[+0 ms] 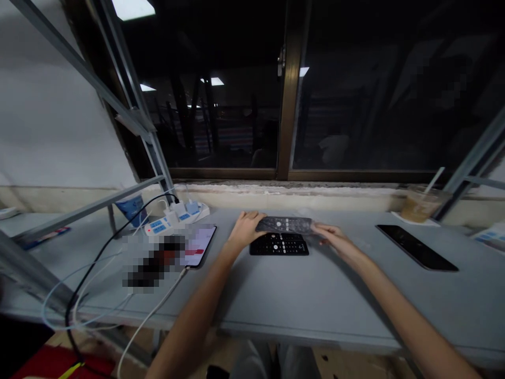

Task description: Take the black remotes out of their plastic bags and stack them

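A black remote control [284, 225] in a clear plastic sleeve lies level between my two hands, a little above the desk. Its left end is in the fingers of my left hand [248, 229]. On the other side, my right hand [331, 235] pinches the right end, where the clear plastic shows. Just below and nearer to me, a second black remote [279, 245] with white and grey buttons rests flat on the grey desk [315, 295]. The held remote covers its far edge.
Left of my arm lies a lit phone [200, 246] with a white cable. Behind it is a power strip [177, 218] with plugs and a blue cup [131, 209]. To the right are a dark phone [417, 247] and a drink cup with a straw [418, 204].
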Demonstrator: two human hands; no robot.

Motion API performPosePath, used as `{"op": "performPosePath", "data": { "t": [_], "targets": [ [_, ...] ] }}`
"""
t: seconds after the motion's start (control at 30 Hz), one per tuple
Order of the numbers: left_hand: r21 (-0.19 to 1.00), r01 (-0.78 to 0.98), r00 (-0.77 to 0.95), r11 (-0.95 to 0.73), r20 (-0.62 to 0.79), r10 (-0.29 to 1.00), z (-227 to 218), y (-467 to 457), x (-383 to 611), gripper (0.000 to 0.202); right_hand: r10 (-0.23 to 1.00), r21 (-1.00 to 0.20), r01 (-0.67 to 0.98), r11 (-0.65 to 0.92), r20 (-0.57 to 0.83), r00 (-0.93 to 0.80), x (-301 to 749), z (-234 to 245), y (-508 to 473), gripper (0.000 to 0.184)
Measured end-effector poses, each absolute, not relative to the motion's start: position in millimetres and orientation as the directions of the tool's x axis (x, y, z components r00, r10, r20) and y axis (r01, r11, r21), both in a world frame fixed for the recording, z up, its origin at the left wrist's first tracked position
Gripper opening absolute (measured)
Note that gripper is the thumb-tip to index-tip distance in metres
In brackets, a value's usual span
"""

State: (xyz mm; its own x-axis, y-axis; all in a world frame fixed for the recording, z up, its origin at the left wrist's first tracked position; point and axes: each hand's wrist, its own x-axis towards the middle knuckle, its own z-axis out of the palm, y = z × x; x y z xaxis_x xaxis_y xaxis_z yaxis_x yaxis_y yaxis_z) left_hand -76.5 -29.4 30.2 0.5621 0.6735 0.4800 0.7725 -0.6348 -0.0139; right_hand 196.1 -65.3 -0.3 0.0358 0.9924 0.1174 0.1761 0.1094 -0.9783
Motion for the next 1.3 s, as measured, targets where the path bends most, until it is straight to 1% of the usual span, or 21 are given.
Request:
{"op": "performPosePath", "data": {
  "t": [0.07,0.17,0.23,0.3,0.33,0.4,0.43,0.5,0.57,0.67,0.8,0.87,0.93,1.0,1.17,1.3],
  "targets": [
    [0.017,0.784,0.541,-0.621,0.472,0.696,28,-28,-78,0.036,0.98,-0.988,0.097,0.12,0.133,0.147,197,3,-67,0.033],
    [0.083,0.811,0.477,-0.579,0.479,0.737,23,-25,-79,0.033,0.944,-0.985,-0.075,0.157,0.127,0.306,201,6,-65,0.028],
    [0.165,0.837,0.388,-0.522,0.494,0.778,21,-23,-80,0.026,0.928,-0.962,-0.218,0.167,0.079,0.364,205,6,-62,0.022],
    [0.292,0.845,0.262,-0.448,0.505,0.823,21,-20,-81,0.022,0.928,-0.926,-0.347,0.147,0.008,0.372,209,6,-59,0.022],
    [0.369,0.835,0.189,-0.408,0.504,0.843,21,-19,-82,0.024,0.928,-0.909,-0.395,0.134,-0.025,0.372,211,6,-58,0.024],
    [0.506,0.794,0.06,-0.338,0.488,0.871,20,-17,-83,0.035,0.921,-0.884,-0.449,0.133,-0.057,0.385,212,5,-56,0.024],
    [0.554,0.774,0.011,-0.306,0.471,0.882,19,-17,-84,0.041,0.918,-0.879,-0.455,0.144,-0.053,0.393,211,5,-56,0.024],
    [0.6,0.76,-0.048,-0.251,0.437,0.898,18,-16,-84,0.053,0.919,-0.882,-0.444,0.158,-0.032,0.392,208,4,-56,0.024],
    [0.608,0.766,-0.065,-0.209,0.397,0.915,17,-16,-83,0.058,0.931,-0.901,-0.407,0.154,-0.005,0.365,204,3,-57,0.026],
    [0.583,0.797,-0.063,-0.161,0.344,0.937,18,-20,-79,0.056,0.96,-0.933,-0.337,0.125,0.029,0.277,196,2,-59,0.028],
    [0.456,0.885,-0.049,-0.097,0.298,0.953,18,-26,-72,0.044,0.989,-0.972,-0.212,0.1,0.074,0.131,187,3,-66,0.029],
    [0.388,0.918,-0.033,-0.078,0.271,0.962,15,-26,-70,0.037,0.997,-0.986,-0.147,0.081,0.078,0.028,183,4,-71,0.039],
    [0.317,0.946,-0.012,-0.065,0.235,0.972,9,-25,-69,0.036,0.992,-0.994,-0.098,0.057,0.067,-0.106,181,5,-75,0.049],
    [0.275,0.959,0.008,-0.068,0.213,0.977,4,-22,-69,0.037,0.979,-0.997,-0.064,0.039,0.051,-0.198,179,6,-77,0.049],
    [0.232,0.97,0.03,-0.073,0.185,0.982,-2,-19,-68,0.039,0.971,-0.999,0.03,0.044,0.036,-0.236,182,9,-77,0.042],
    [0.199,0.978,0.036,-0.07,0.17,0.985,-1,-18,-67,0.039,0.967,-0.981,0.176,0.086,0.039,-0.253,192,12,-78,0.039]
  ]
}}
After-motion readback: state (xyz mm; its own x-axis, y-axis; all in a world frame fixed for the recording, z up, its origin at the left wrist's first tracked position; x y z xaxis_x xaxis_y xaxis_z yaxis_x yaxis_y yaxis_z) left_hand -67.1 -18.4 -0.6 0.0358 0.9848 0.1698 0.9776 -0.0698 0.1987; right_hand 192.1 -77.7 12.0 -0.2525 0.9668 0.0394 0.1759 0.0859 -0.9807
